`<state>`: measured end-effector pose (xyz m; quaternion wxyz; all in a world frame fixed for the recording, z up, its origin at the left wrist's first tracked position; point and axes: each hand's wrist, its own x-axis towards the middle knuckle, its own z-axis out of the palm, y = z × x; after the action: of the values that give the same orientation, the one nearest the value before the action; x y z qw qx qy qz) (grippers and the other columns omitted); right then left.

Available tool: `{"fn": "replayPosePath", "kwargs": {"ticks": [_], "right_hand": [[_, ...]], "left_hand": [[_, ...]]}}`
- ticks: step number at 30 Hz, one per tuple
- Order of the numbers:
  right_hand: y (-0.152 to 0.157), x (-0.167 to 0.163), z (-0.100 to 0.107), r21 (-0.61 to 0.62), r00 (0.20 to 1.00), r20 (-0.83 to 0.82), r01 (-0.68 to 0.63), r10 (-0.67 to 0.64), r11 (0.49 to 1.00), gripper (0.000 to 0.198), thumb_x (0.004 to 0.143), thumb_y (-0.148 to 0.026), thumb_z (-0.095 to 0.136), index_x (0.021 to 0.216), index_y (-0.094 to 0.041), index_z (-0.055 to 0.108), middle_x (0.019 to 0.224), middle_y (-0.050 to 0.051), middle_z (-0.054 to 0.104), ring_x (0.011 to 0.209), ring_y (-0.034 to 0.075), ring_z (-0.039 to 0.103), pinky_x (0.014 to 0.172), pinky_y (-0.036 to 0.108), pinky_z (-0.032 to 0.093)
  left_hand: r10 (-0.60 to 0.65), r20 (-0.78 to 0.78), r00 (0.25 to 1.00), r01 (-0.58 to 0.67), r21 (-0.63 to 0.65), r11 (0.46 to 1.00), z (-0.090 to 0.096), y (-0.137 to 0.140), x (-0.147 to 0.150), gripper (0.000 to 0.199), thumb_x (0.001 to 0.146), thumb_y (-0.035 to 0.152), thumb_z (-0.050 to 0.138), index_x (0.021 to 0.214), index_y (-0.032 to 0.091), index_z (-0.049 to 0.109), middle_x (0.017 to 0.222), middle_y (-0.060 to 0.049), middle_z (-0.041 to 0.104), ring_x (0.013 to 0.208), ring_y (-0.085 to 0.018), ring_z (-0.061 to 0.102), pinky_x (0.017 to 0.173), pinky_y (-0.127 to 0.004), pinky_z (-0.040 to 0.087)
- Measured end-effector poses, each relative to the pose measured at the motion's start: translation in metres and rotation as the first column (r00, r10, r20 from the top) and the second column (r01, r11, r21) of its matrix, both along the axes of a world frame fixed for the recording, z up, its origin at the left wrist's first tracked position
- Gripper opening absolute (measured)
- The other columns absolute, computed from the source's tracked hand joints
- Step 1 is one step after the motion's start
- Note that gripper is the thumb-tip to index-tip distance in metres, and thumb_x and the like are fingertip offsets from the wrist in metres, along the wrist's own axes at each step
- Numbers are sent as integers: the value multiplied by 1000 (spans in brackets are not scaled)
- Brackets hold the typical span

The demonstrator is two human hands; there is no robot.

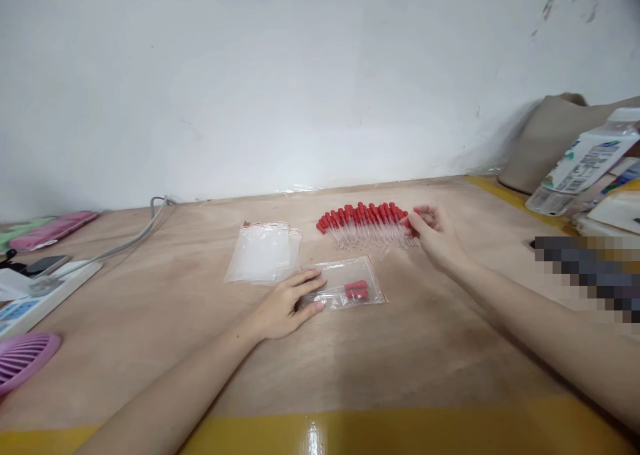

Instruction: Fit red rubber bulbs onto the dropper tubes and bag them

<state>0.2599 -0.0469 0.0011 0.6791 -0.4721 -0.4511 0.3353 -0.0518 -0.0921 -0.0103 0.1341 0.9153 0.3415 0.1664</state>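
Observation:
My left hand lies with its fingers stretched out on the left end of a clear zip bag. Inside that bag are two glass droppers with red rubber bulbs, bulbs to the right; part of their tubes is under my fingers. Further back, a row of several red-bulbed droppers lies side by side, tubes toward me. At the row's right end my right hand is closed, thumb and fingers pinching a dropper by its red bulb. A stack of clear zip bags lies behind my left hand.
Over to the left are a white power strip with a grey cable, a phone, a pink case and a pink fan. A plastic bottle leans at the right. Behind the table stands a white wall.

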Motion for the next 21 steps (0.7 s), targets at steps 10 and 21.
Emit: {"fn": "replayPosePath", "kwargs": {"ticks": [10,21], "right_hand": [[-28,-14,-32,-151,948,-302,-150,99,977,41,56,-40,75,80,-22,46,66,-4,62,56,9,57,56,22,48],[-44,-13,-33,-185,926,-224,-347,305,919,34,63,-40,72,81,-22,50,76,-1,64,67,12,62,69,30,51]], "left_hand": [[10,-20,1000,-10,-10,1000,1,-1,-1,45,88,39,45,130,26,43,138,-6,40,126,-22,37,104,-42,35],[9,20,1000,-8,-6,1000,-1,0,0,47,86,40,48,130,24,43,136,-7,42,125,-24,39,103,-44,35]]}}
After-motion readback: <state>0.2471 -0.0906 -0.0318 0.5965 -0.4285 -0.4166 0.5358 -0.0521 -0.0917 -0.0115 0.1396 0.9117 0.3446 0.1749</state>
